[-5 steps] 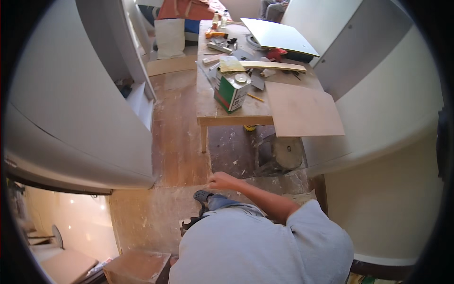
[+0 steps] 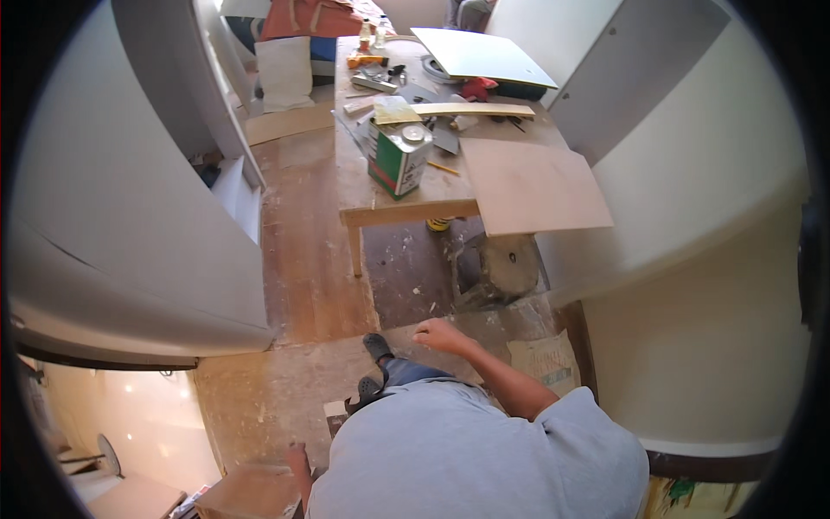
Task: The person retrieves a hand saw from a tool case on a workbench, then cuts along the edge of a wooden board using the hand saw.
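Observation:
My right hand (image 2: 439, 334) hangs in front of my body above the dusty floor, its fingers loosely curled with nothing visible in them. It touches nothing and is nearest to my grey clog (image 2: 377, 347). Down at my left side is my left hand (image 2: 297, 455), beside a brown box (image 2: 246, 495); its fingers are too small and hidden to make out. Ahead stands a wooden table (image 2: 380, 213). On it are a green and white metal can (image 2: 398, 163), a yellow pencil (image 2: 443, 168) and a thin brown board (image 2: 540, 190) that overhangs the near right corner.
Under the table's near end sits a dusty grey box-shaped object (image 2: 501, 268), with a yellow container (image 2: 439, 224) behind it. A white panel (image 2: 480, 59) lies at the table's far end. Pale cabinets (image 2: 130, 199) flank the left, and a person's legs (image 2: 469, 15) show at the back.
My left hand has come into view at my left side. My right hand has moved rightward in the picture, while the table and room have shifted left and slightly up.

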Motion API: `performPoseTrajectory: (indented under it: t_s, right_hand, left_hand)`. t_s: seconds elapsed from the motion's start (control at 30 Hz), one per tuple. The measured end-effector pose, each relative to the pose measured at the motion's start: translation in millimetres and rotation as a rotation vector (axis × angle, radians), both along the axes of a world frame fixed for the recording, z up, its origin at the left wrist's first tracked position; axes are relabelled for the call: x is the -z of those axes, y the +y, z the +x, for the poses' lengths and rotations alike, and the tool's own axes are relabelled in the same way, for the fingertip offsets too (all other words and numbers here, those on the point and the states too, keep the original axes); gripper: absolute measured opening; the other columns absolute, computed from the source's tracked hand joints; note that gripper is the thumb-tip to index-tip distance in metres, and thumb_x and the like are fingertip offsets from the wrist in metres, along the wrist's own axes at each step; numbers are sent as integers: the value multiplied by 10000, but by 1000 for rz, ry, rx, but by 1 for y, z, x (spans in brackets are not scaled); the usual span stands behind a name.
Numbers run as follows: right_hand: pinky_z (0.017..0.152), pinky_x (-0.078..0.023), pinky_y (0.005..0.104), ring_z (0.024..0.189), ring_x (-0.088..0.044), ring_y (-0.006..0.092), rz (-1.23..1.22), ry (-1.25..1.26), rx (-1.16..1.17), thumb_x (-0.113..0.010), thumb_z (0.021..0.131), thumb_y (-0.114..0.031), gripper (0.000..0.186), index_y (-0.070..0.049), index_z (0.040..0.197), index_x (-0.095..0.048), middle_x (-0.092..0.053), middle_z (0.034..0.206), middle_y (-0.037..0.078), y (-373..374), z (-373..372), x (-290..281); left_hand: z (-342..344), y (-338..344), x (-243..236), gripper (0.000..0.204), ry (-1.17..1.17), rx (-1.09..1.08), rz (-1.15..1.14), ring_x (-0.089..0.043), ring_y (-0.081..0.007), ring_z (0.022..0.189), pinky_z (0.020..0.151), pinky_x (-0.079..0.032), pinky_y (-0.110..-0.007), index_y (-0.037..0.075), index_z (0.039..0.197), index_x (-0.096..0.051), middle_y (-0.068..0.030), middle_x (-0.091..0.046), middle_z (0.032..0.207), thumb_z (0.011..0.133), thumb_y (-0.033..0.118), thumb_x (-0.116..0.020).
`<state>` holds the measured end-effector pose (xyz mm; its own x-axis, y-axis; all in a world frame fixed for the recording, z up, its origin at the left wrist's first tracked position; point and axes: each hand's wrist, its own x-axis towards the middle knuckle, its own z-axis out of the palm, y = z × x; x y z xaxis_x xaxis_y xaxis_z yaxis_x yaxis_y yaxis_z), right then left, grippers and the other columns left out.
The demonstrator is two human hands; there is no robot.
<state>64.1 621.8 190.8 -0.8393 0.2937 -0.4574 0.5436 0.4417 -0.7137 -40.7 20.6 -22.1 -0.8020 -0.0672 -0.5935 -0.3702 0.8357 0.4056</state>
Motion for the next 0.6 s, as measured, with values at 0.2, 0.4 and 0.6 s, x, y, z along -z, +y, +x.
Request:
performPoseTrajectory:
  t_s: [0.2, 0.4, 0.6]
  right_hand:
    - [881, -580, 463, 1001, -754, 388, 83, 51, 180, -725, 892, -311, 351, -49, 1111, -809, -779, 1094, 223, 15, 95, 23]
    - [884, -582, 448, 1008, -754, 374, 66, 58, 354, -711, 915, -323, 372, -14, 1104, -799, -787, 1074, 219, 49, 173, 34]
    - [884, -581, 453, 1013, -752, 383, 91, 58, 491, -718, 899, -321, 382, -6, 1100, -795, -781, 1079, 227, 126, 282, 60]
  left_hand:
    - [-35, 96, -23, 603, -135, -102, 371, -679, -218, 837, 687, -553, -360, -33, 1351, -628, -169, -711, 977, 839, 207, -837]
    - [-25, 177, -54, 643, -108, 365, 237, -705, -275, 875, 785, -575, -400, -29, 1383, -635, -217, -735, 1065, 841, 246, -845]
    - [-8, 278, -71, 686, -69, 468, 133, -723, -310, 988, 868, -572, -420, -43, 1402, -627, -245, -748, 1112, 839, 283, -842]
